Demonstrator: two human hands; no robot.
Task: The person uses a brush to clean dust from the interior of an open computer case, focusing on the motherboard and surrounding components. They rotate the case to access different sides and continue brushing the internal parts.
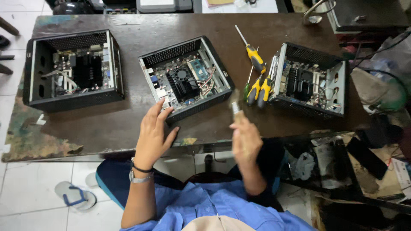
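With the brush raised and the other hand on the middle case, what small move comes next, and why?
Probably lower the brush in the right hand onto the board inside the middle case: the case is open, the left hand steadies its near corner, and the blurred brush hangs just outside its edge.

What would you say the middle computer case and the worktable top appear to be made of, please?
The middle computer case looks like black painted sheet metal: thin folded walls and a perforated vent strip. The worktable top seems to be dark brown painted or laminated board, its coating worn and flaking at the left front edge.
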